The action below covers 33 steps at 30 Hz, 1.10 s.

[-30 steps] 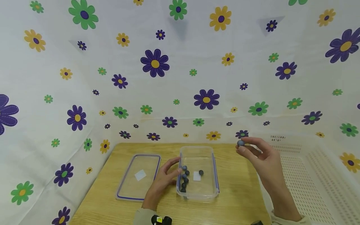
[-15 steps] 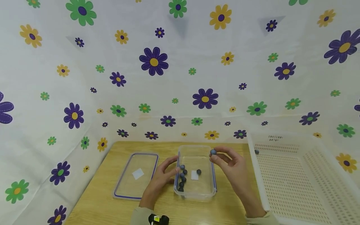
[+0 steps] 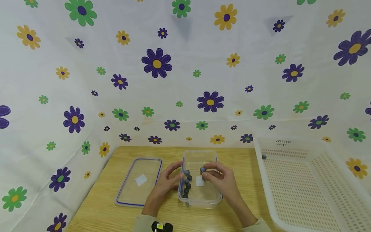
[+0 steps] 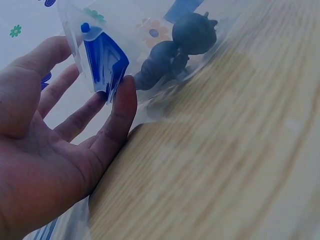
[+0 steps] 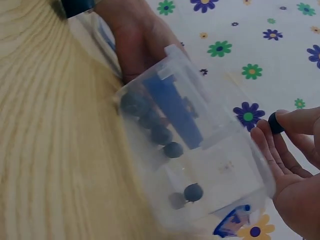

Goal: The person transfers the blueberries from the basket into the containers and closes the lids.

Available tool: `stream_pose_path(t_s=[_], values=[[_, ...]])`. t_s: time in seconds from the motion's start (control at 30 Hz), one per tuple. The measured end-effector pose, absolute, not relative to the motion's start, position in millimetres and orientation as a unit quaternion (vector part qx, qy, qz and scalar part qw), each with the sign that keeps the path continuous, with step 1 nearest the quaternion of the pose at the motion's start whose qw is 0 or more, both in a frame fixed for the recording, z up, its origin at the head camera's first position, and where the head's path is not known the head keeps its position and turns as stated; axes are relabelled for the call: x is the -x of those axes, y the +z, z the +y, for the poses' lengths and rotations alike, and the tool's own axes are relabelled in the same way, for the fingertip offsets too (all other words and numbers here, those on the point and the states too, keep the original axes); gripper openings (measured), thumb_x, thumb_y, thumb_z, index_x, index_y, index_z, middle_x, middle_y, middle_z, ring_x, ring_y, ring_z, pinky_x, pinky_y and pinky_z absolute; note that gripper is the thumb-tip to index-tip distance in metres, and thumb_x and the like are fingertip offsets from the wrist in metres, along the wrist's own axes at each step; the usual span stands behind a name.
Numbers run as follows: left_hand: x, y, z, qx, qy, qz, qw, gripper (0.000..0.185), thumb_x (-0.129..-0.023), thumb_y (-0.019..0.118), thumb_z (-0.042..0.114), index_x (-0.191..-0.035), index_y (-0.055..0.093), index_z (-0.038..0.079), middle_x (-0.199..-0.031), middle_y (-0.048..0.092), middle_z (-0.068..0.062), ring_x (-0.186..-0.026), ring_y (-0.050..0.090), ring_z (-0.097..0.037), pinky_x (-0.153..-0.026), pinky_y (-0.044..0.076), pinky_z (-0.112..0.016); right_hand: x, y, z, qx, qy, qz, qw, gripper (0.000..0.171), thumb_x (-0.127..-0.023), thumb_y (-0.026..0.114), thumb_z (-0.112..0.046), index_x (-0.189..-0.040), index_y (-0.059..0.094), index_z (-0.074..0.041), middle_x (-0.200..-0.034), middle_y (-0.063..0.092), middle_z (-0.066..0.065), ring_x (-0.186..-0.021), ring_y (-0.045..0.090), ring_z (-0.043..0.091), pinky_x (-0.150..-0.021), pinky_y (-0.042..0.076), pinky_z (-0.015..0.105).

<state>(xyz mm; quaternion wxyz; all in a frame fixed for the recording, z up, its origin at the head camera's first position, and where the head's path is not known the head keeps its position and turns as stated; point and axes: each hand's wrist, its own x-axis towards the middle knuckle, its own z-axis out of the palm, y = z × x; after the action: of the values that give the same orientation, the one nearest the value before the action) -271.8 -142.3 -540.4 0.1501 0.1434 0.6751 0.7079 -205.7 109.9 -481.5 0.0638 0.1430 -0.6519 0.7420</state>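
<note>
right grip (image 3: 221,180) pinching blueberry (image 3: 202,169) over container (image 3: 215,197), left grip (image 3: 166,182) apparently steadying it

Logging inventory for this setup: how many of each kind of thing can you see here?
clear plastic box: 1
clear blue-rimmed lid: 1
white perforated plastic basket: 1
small dark blue-grey balls: 8 visible (6 in the box, 1 in the right hand grip, 1 in the basket); more may be hidden
total: 11

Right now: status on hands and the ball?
Right hand pinches dark ball over clear container. Left hand touches its side. Nothing in the way.
</note>
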Motion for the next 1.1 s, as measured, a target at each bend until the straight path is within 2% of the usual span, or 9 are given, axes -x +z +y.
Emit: stream_pose_path(t_s=[0.17, 0.33, 0.53, 0.8, 1.1], values=[[270.5, -539.3, -142.5, -0.142, 0.702, 0.682, 0.150, 0.059, -0.100, 0.070, 0.025, -0.153, 0.048, 0.017, -0.162, 0.033, -0.008, -0.123, 0.060, -0.033, -0.086, 0.059, -0.048, 206.9, -488.6, 106.2, -0.141, 0.729, -0.667, 0.066, 0.024, -0.094, 0.073, -0.001, -0.116, 0.067, 0.008, -0.117, 0.064, 0.027, -0.098, 0.073, 0.025, -0.084, 0.060, 0.038], [271.2, -539.5, -141.5, -0.144, 0.708, 0.675, 0.149, 0.058, -0.101, 0.070, 0.021, -0.154, 0.047, 0.014, -0.162, 0.034, -0.009, -0.120, 0.061, -0.034, -0.084, 0.060, -0.048, 206.8, -489.5, 106.2, -0.153, 0.715, -0.679, 0.069, 0.024, -0.094, 0.073, 0.000, -0.116, 0.067, 0.006, -0.120, 0.065, 0.024, -0.100, 0.072, 0.027, -0.083, 0.061, 0.037], [272.9, -539.0, -140.0, -0.141, 0.717, 0.666, 0.152, 0.058, -0.100, 0.070, 0.018, -0.153, 0.047, 0.012, -0.161, 0.035, -0.011, -0.117, 0.062, -0.034, -0.082, 0.060, -0.048, 206.7, -488.8, 106.6, -0.157, 0.709, -0.684, 0.066, 0.022, -0.095, 0.069, 0.004, -0.117, 0.066, 0.005, -0.117, 0.063, 0.026, -0.096, 0.073, 0.030, -0.080, 0.061, 0.042], [273.3, -537.4, -143.1, -0.136, 0.718, 0.666, 0.147, 0.057, -0.100, 0.070, 0.017, -0.153, 0.049, 0.013, -0.161, 0.036, -0.010, -0.116, 0.063, -0.035, -0.082, 0.060, -0.048, 208.5, -487.1, 104.2, -0.164, 0.706, -0.686, 0.063, 0.022, -0.096, 0.069, 0.001, -0.115, 0.065, 0.011, -0.116, 0.061, 0.031, -0.095, 0.073, 0.032, -0.079, 0.062, 0.040], [272.3, -536.9, -141.6, -0.143, 0.714, 0.668, 0.151, 0.058, -0.100, 0.070, 0.019, -0.153, 0.047, 0.013, -0.162, 0.034, -0.012, -0.114, 0.063, -0.032, -0.079, 0.060, -0.046, 200.8, -462.7, 109.8, -0.188, 0.689, -0.696, 0.069, 0.022, -0.097, 0.069, -0.001, -0.117, 0.066, 0.008, -0.116, 0.063, 0.026, -0.097, 0.071, 0.035, -0.078, 0.062, 0.041]])
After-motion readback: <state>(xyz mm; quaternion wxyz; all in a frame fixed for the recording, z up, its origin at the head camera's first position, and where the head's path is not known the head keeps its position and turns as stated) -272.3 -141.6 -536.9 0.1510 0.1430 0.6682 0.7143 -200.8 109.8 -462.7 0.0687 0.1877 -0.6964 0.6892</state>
